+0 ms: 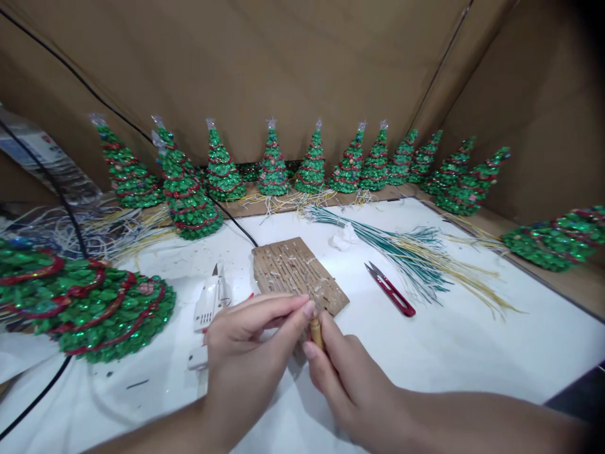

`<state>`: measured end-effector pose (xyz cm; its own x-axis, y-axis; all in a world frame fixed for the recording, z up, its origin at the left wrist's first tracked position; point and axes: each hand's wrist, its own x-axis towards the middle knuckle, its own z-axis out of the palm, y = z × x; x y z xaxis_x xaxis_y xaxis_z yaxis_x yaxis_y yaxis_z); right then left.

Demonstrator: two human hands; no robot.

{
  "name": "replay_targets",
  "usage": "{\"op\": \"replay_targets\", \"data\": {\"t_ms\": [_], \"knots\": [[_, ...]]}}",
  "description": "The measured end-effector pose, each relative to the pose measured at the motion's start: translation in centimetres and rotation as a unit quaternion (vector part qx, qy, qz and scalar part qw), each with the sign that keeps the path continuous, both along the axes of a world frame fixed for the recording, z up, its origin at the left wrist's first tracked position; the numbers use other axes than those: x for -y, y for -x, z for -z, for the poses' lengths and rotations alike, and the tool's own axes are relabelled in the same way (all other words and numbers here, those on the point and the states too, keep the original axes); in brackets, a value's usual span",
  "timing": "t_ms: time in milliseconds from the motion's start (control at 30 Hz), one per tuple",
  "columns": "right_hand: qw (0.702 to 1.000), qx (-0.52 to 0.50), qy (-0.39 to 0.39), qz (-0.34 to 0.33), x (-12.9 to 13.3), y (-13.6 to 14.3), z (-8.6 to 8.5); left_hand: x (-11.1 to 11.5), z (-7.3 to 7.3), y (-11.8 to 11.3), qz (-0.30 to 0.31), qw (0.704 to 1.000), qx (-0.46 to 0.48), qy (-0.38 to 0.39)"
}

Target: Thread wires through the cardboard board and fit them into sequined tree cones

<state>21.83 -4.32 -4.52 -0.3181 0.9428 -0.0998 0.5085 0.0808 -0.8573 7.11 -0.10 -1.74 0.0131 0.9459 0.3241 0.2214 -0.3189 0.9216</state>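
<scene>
My right hand (352,372) is closed around a small tan wooden-looking cylinder (316,333), held between thumb and fingers. Thumb and forefinger of my left hand (258,347) pinch together at the cylinder's upper end; whatever is between them is too small to make out. Below and beyond both hands lies a ridged piece of corrugated cardboard (293,268) with bits of dried glue on it. Left of my left hand, and partly hidden by it, is a white glue gun (208,306). Red-handled thread snips (394,294) lie to the right on the white tabletop (454,353).
Several green toy Christmas trees (273,161) line the back cardboard ledge. A large tree (118,309) lies at the left. Green, white and yellow wires (406,246) spread beside crumpled white tissue (344,237). A plastic bottle (47,157) and black cables (236,224) are also around.
</scene>
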Motion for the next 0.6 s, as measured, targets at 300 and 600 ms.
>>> {"op": "replay_targets", "data": {"t_ms": [300, 600], "knots": [[1.000, -0.003, -0.014, 0.001, -0.1, 0.1, 0.1, 0.0, 0.1, 0.0, 0.012, 1.000, 0.000, -0.015], [0.976, -0.216, 0.018, -0.031, -0.8, -0.2, -0.7, -0.5, -1.5, -0.3, 0.057, 0.991, 0.084, 0.084]]}}
